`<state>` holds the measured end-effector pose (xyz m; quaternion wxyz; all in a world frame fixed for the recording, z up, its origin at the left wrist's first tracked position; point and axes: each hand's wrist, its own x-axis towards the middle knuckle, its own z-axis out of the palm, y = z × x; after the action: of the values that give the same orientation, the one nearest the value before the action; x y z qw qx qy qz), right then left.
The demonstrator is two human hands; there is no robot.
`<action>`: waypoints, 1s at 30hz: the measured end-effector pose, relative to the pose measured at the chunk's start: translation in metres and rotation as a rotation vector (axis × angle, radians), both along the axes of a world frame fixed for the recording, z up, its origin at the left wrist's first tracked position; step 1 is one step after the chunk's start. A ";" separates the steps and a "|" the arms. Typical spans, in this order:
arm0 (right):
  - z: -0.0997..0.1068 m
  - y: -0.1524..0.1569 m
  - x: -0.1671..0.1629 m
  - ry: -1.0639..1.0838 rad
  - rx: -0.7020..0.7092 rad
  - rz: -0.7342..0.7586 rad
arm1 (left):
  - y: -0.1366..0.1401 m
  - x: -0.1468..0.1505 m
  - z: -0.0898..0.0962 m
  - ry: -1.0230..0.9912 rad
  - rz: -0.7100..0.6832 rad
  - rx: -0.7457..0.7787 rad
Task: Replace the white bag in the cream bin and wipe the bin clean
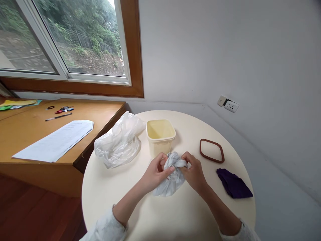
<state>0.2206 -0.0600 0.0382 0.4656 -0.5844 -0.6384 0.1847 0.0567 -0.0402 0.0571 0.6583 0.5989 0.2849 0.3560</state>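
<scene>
Between my two hands is a crumpled white plastic bag, bunched and twisted at its top, held over the front part of the round table. My left hand is closed on the bunched part from the left, thumb lying across it. From the right, my right hand pinches a twisted strip of the same bag. Just beyond the hands stands a cream plastic tub, upright and without a lid. What the bag holds, if anything, is hidden by its folds.
The cream round table carries another crumpled white plastic bag at left, a brown rounded-square frame and a folded purple cloth at right. A wooden desk with papers, a pen and keys adjoins on the left.
</scene>
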 end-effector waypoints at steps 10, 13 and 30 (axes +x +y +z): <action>0.029 -0.008 0.015 0.517 -0.352 0.442 | 0.006 -0.010 0.016 -0.019 0.272 0.051; 0.030 -0.011 0.018 0.662 -0.416 0.450 | 0.005 -0.013 0.020 -0.049 0.333 0.083; 0.054 -0.019 0.026 0.436 -0.009 0.442 | 0.006 -0.005 0.096 -0.108 0.395 0.174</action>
<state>0.2464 -0.0793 0.0920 0.5375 -0.3804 -0.6342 0.4053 0.0517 -0.0346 0.1535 0.5359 0.5663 0.3291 0.5327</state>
